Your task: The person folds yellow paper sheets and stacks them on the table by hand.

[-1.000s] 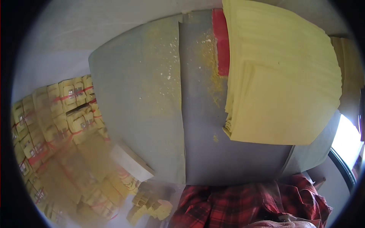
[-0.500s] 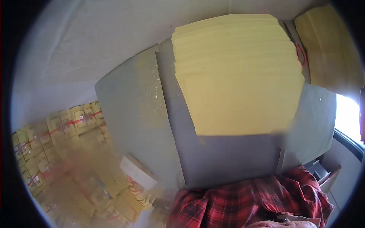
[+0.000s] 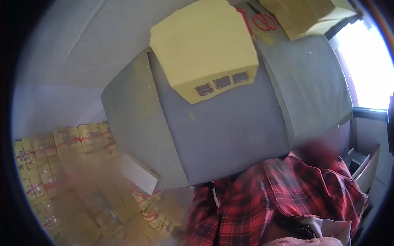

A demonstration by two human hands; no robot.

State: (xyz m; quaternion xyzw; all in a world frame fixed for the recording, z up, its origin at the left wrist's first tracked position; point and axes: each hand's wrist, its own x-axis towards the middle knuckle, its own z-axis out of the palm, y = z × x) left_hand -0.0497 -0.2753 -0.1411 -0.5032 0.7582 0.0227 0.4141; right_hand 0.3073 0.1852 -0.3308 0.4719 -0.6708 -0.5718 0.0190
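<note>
- Far left, low down: banded yellow bundles (image 3: 39,186) stand in packed rows, crossed by red strips; their middle is blurred.
- Beside them, a pale block (image 3: 140,174) sits at a slant near the table's near left corner.
- Left hand: out of sight, so I cannot tell its grip.
- Left part of the table: a grey-green cover (image 3: 133,104) marked with faint yellow dust.
- Centre: a darker grey sheet (image 3: 230,135) runs from far to near between the two green sides. On its far half rests the yellow paper stack (image 3: 205,45), turned at an angle. Three dark rectangles line its near edge; printed or cut through, I cannot tell.
- Below, at the table's near edge: a red plaid shirt (image 3: 250,201).
- Right of the stack, at the far side: red-handled scissors (image 3: 267,27) lie just beside it, then a brown-wrapped pile (image 3: 293,18).
- Right hand: not distinguishable; a dark red blur (image 3: 322,151) covers the table's near right corner. Its grip I cannot tell.
- Far right: a bright window (image 3: 363,65).
</note>
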